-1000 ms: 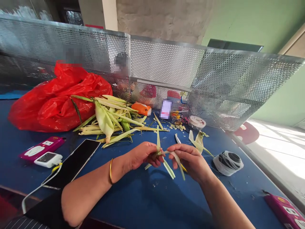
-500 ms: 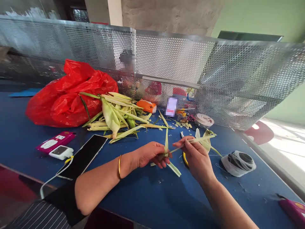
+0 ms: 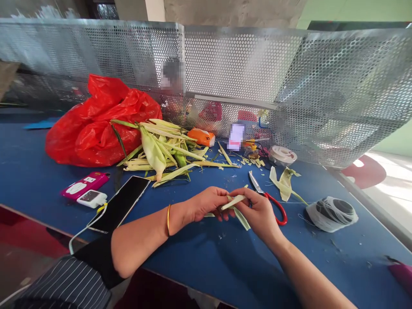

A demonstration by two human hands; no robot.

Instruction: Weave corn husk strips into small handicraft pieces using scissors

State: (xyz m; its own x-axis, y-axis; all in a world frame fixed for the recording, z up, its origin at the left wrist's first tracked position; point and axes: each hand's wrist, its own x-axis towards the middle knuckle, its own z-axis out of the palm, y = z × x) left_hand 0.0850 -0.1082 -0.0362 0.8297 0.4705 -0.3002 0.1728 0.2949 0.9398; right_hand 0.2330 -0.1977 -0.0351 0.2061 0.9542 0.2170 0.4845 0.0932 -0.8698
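Note:
My left hand, with a gold bangle at the wrist, pinches pale green corn husk strips above the blue table. Meeting it from the right, my right hand is closed on the same husk strips. One strip crosses in front of the fingertips, and a folded end slants down between the hands. The fingers partly hide where the strips cross. Just beyond my right hand lie scissors with red handles, blades pointing away. A loose corn husk piece rests farther right.
A heap of corn husks lies against a red plastic bag. A black-screened phone and a power bank with a cable are at left. A thread spool and a tape roll sit right. A perforated metal screen stands behind.
My right hand has moved left to my left hand, bringing its strip across. The strip that stood up from my left hand no longer shows upright. More of the scissors is uncovered.

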